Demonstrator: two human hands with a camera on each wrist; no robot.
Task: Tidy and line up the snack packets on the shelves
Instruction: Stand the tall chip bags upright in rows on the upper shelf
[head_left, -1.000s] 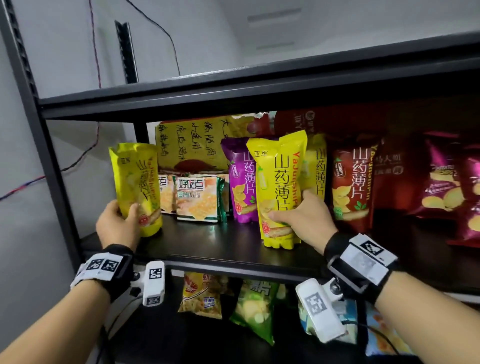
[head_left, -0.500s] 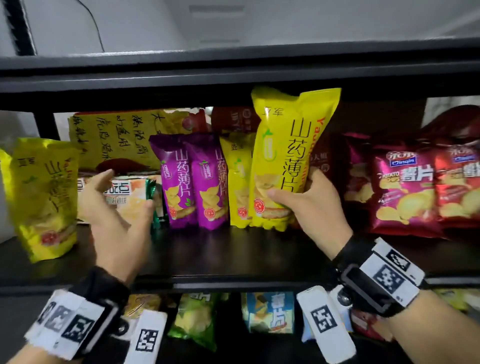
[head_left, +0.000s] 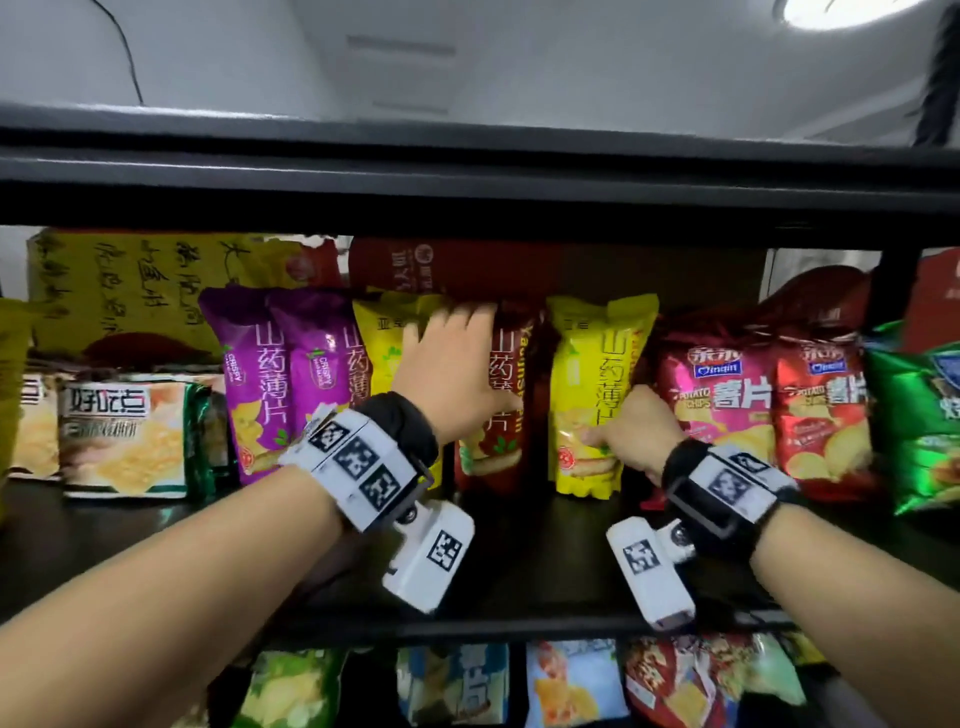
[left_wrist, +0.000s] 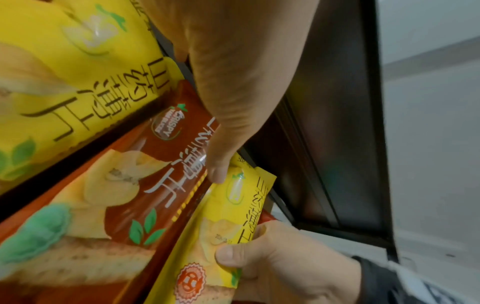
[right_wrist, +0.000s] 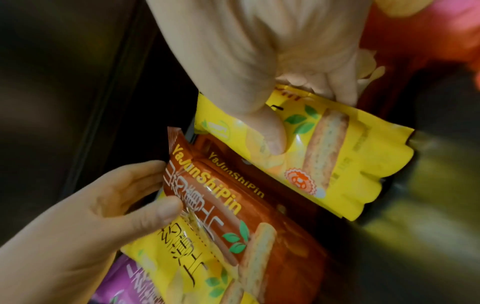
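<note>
1. Head view shows the step now: a yellow packet (head_left: 597, 395) is being set into the row on the middle shelf (head_left: 519, 561), standing between a red-brown packet (head_left: 501, 405) and the red chip bags (head_left: 722, 400).
2. The right hand (head_left: 636, 431) is closed on the yellow packet. Its thumb is on the front, low down, and its fingers curl round the right edge.
3. The left hand (head_left: 457, 374) lies on the top part of the red-brown packet. Its thumb presses the front, and its fingers reach over the top edge. From the right wrist view, it looks like a light hold.
4. The two hands are near each other, and the two packets touch side by side.
5. I think the next move is to stand the yellow packet straight, push it back level with the others, then let go.
6. Another yellow packet (head_left: 384, 353) stands just left of the left hand, beside two purple packets (head_left: 291, 374).
7. Matching colours are not together yet, so more sorting is probably needed.
</note>
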